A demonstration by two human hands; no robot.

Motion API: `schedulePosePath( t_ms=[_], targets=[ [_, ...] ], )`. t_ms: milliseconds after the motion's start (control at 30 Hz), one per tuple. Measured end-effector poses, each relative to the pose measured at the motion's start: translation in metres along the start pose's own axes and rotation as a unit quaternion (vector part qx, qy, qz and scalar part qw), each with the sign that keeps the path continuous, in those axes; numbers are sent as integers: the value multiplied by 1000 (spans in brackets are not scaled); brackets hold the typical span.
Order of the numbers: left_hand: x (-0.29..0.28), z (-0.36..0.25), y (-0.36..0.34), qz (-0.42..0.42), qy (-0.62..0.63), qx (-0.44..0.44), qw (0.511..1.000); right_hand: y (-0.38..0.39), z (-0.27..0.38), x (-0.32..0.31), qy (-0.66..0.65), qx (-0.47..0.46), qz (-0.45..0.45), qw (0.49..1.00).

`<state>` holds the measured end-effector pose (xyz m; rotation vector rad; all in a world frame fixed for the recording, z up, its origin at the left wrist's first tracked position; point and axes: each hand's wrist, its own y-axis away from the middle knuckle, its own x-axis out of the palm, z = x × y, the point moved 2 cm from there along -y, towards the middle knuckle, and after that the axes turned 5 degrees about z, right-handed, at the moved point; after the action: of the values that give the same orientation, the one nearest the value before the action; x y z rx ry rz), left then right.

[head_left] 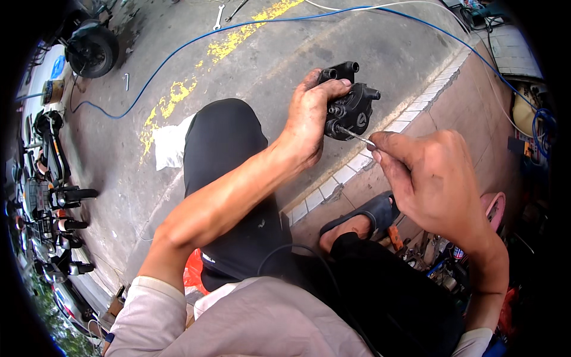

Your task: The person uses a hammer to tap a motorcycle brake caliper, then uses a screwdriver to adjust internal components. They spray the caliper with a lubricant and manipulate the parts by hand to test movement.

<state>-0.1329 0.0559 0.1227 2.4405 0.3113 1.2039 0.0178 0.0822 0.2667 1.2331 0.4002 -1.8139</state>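
Note:
My left hand is wrapped round a black part that looks like a brake caliper, holding it up in front of me. Two round sleeves stick out at its far end, and the thumb presses on its upper side. From the right, my right hand pinches a thin metal rod between thumb and fingers. The rod's far tip meets a round hole at the caliper's lower left; how deep it goes, I cannot tell. Its other end is hidden in my fingers.
A blue hose arcs across the concrete floor, beyond which lies a wrench. A tiled step edge runs diagonally below the caliper. Tools and parts are heaped near my sandalled foot. Parked scooters line the left.

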Motion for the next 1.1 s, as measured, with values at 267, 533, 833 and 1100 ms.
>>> schedulePosePath(
  t_ms=[267,533,833,1100],
  targets=[
    [-1,-26,6,138,5,-110,984,-12,-18,-49,-197,69,28,978],
    [-16,-30,-2,221,114,-137,959,-9,-37,-50,-239,92,-107,961],
    [-3,-45,4,250,23,-64,966,-18,-28,-43,-237,127,-47,962],
    [-4,-42,-1,320,4,-42,946,-19,-34,-38,-236,95,-71,964]
  ],
)
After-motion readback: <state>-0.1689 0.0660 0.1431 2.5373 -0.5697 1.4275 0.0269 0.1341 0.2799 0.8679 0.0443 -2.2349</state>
